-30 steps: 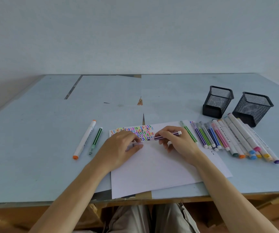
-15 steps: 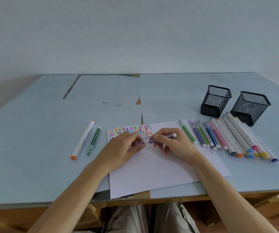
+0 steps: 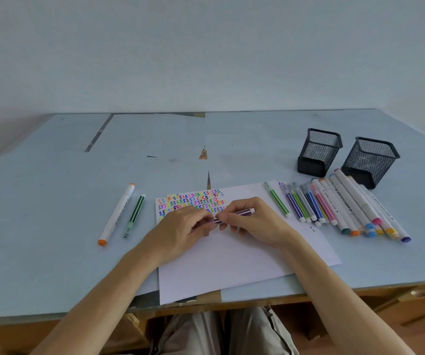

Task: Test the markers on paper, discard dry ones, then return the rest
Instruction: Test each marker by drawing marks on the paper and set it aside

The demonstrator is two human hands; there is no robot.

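The pale blue worktop [image 3: 52, 239] carries the white paper sheet [image 3: 232, 265], its top corner filled with coloured test squiggles. Above the sheet, my right hand [image 3: 257, 226] pinches the thin purple striped plastic marker [image 3: 242, 213] mid-barrel. My left hand [image 3: 178, 234] pinches its near end, presumably the cap. I judge the marker light, rigid and slightly slick; take hold at mid-barrel, pulling along its axis.

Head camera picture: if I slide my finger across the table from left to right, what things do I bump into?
Orange-capped white marker → dark green marker → left hand → purple marker held in both hands → right hand → row of markers → two black mesh cups.
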